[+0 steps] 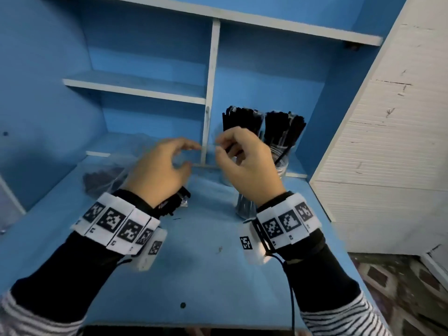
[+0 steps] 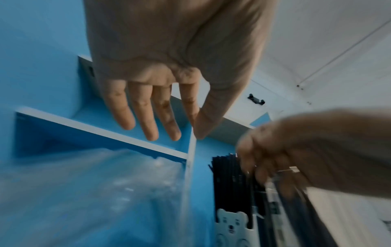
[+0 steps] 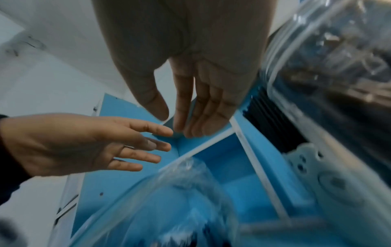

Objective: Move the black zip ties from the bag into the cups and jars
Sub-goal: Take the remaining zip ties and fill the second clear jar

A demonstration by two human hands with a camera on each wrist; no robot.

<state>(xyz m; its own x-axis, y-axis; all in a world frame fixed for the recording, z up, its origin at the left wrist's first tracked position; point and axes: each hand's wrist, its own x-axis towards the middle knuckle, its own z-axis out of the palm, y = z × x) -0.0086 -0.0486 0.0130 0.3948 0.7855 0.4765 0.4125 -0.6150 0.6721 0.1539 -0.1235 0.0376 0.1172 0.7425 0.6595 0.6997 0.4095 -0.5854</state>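
While both hands (image 1: 201, 166) hover slack and empty, zip ties (image 1: 242, 120) upright in cups (image 2: 231, 229).

We saw the bag (image 1: 101, 180) lying left on the desk (image 1: 194, 275), two jars (image 1: 281, 163) of zip ties (image 1: 242, 120) standing right, behind our hands.

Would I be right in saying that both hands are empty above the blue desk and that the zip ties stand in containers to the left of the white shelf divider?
Not quite: the zip ties stand to the right of the divider, as the head view shows. Both hands, left and right, are empty.
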